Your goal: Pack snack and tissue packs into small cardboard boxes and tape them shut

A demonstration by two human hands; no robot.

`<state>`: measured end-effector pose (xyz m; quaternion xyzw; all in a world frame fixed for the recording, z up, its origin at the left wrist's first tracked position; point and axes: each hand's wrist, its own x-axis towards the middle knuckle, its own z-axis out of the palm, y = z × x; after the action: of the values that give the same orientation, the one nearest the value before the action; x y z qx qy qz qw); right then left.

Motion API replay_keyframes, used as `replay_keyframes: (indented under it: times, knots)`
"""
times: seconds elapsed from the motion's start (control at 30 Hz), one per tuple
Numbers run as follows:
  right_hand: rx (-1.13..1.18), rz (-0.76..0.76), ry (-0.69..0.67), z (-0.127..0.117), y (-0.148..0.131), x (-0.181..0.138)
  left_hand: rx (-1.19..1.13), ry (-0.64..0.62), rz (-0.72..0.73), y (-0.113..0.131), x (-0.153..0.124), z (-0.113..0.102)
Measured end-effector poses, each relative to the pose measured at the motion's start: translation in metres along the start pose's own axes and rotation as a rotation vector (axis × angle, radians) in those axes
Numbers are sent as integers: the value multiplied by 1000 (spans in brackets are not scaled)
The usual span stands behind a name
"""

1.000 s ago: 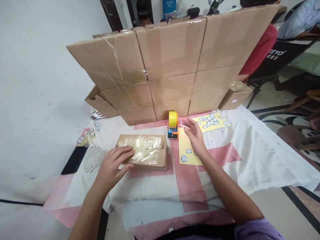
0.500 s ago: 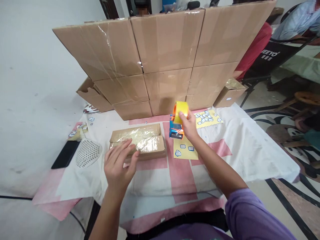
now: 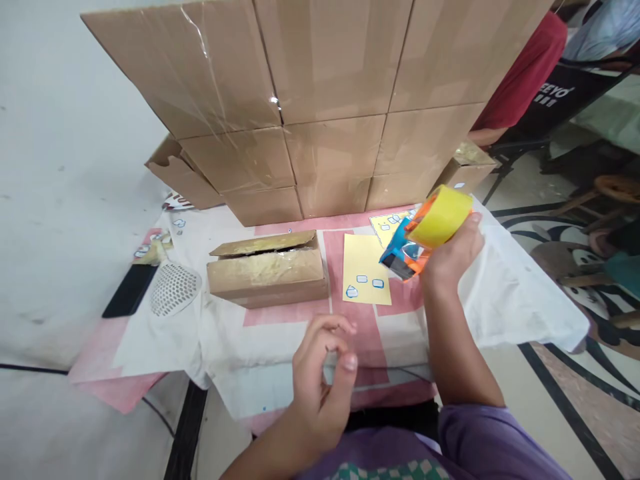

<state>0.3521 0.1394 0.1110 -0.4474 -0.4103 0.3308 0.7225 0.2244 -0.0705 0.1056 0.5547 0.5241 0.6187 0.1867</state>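
Observation:
My right hand [image 3: 453, 257] grips an orange and blue tape dispenser [image 3: 407, 252] with a yellow tape roll [image 3: 440, 217], held in the air over the right part of the table. My left hand [image 3: 323, 373] hovers near my body with fingers loosely curled and apart, holding nothing. A small cardboard box [image 3: 267, 270] with tape on its top lies on the cloth, its lid slightly ajar. A yellow sheet [image 3: 365, 270] with a few blue-edged stickers lies right of the box. A second yellow sheet [image 3: 387, 227] is partly hidden behind the dispenser.
A wall of stacked cardboard boxes [image 3: 320, 100] stands at the back of the white and pink cloth [image 3: 500, 293]. A white perforated scoop [image 3: 175, 297] and a black flat object [image 3: 127, 300] lie at left. A person in red [image 3: 520, 70] sits behind the boxes at right.
My right hand reached the dispenser, picked it up and carried it right and nearer. My left hand left the small box and drew back toward my body. The camera tilted down.

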Motion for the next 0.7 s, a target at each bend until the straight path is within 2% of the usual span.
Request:
replay_keyframes:
  times: [0.1, 0.23, 0.3, 0.43, 0.57, 0.63, 0.7]
  knots:
    - [-84, -32, -94, -1, 0, -7, 193, -8, 16, -4, 13, -5]
    - [-90, -9, -422, -5, -3, -51, 340, -76, -48, -21, 42, 5]
    - [-49, -15, -510, -5, -4, -66, 339, -73, -83, -30, 50, 10]
    - [-41, -97, -488, -4, 2, -72, 332, -88, -134, -40, 53, 13]
    - [-210, -244, -376, -4, 8, -63, 264, -86, -141, -25, 51, 13]
    - [-301, -302, -298, -2, 7, -55, 182, -158, -228, -16, 49, 11]
    - [-318, -299, -224, 0, 4, -48, 106, -260, -378, -12, 45, 9]
